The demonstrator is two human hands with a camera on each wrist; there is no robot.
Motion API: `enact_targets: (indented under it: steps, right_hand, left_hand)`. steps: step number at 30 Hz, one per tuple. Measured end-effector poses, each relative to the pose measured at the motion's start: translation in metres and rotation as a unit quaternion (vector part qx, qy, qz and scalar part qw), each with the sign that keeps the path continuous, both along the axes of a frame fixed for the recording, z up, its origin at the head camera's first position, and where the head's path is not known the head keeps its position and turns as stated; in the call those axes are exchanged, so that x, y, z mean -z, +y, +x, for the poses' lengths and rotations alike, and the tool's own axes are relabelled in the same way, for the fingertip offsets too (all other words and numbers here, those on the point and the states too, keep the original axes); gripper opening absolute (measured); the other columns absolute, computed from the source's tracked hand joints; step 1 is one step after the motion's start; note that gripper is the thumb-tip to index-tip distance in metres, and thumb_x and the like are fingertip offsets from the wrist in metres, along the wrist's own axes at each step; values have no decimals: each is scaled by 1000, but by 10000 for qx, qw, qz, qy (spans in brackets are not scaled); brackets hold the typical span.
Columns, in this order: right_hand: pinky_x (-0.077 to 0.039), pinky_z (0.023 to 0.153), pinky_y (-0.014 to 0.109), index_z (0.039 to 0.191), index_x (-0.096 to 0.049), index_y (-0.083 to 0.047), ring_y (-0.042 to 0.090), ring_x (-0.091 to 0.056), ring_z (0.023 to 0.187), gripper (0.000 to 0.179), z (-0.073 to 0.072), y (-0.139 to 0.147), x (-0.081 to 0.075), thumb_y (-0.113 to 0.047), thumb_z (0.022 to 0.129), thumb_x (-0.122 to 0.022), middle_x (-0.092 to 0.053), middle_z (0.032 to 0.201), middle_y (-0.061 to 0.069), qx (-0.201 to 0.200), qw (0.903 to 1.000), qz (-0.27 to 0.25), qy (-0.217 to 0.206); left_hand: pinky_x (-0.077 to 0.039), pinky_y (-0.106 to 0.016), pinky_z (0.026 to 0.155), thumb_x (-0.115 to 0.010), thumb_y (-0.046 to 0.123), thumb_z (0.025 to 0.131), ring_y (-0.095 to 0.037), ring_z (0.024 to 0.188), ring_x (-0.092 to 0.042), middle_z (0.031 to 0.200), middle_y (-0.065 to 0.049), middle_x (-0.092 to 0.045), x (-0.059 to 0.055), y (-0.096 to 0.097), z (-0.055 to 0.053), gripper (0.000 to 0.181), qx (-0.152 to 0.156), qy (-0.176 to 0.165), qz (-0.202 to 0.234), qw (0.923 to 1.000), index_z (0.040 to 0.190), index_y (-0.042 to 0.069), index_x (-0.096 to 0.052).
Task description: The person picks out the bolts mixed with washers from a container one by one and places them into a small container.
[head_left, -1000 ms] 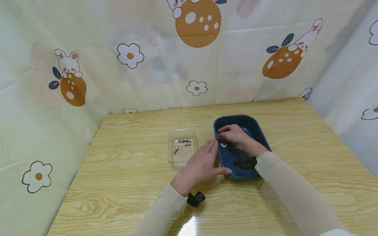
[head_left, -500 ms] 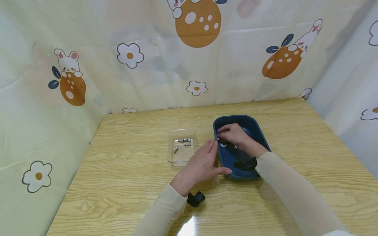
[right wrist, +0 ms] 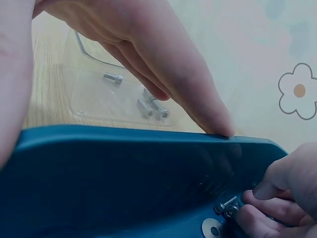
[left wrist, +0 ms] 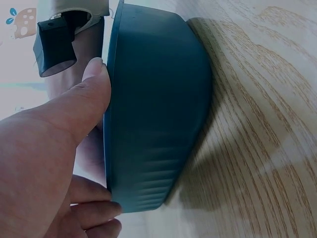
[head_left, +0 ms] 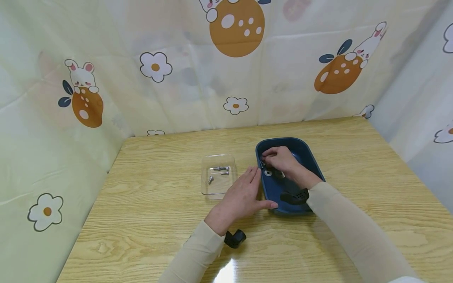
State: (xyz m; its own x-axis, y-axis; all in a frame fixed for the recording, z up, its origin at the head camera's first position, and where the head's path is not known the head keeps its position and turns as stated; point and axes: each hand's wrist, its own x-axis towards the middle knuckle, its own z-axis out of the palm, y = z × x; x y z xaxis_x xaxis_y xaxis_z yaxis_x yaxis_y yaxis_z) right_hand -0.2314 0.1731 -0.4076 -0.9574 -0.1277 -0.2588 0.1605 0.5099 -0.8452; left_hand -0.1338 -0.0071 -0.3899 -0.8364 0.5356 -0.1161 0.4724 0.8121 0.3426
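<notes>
A dark blue tray (head_left: 316, 169) sits on the wooden table. My right hand (head_left: 274, 159) reaches into it, fingers curled at the tray's left wall. In the right wrist view its fingertips (right wrist: 267, 191) pinch a small silver screw (right wrist: 225, 205), with a flat washer (right wrist: 213, 229) on the tray floor beside it. My left hand (head_left: 247, 188) lies with straight fingers against the tray's outer left wall (left wrist: 153, 114). Its thumb (left wrist: 84, 94) rests on the near rim.
A clear plastic box (head_left: 218, 184) with three small screws (head_left: 220, 169) stands just left of the tray. Patterned curtain walls close off the back and both sides of the table (head_left: 159, 220). A black wrist camera (head_left: 234, 238) hangs under my left sleeve.
My right hand's fingers have curled tighter and shifted slightly toward the tray's far-left wall. The left hand and the tray have stayed put.
</notes>
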Motion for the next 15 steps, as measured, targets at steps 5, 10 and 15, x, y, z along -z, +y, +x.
enact_targets:
  steps: [5,10,15]
  right_hand:
    - [-53,95,41,130,-60,3,33,-64,112,34,0,0,0,-11,102,-47,-65,127,23,-86,9999,133,6]
    - [-55,96,43,130,-60,6,33,-67,109,35,3,-2,-1,-11,103,-45,-65,124,25,-136,9999,35,-57]
    - [-57,93,42,127,-60,10,30,-70,102,35,5,-7,-7,-12,104,-45,-67,118,26,-119,9999,-43,-25]
  left_hand:
    - [-20,-36,126,-56,69,87,-23,155,-12,167,-12,-15,0,0,0,105,-19,-47,-17,10000,159,5,-14]
    - [-20,-36,126,-56,69,87,-23,155,-11,167,-12,-14,0,1,-1,105,-9,-42,-41,10000,159,5,-14]
    - [-20,-36,125,-56,69,87,-23,155,-12,167,-12,-14,1,1,-1,105,-7,-12,-65,10000,159,5,-14]
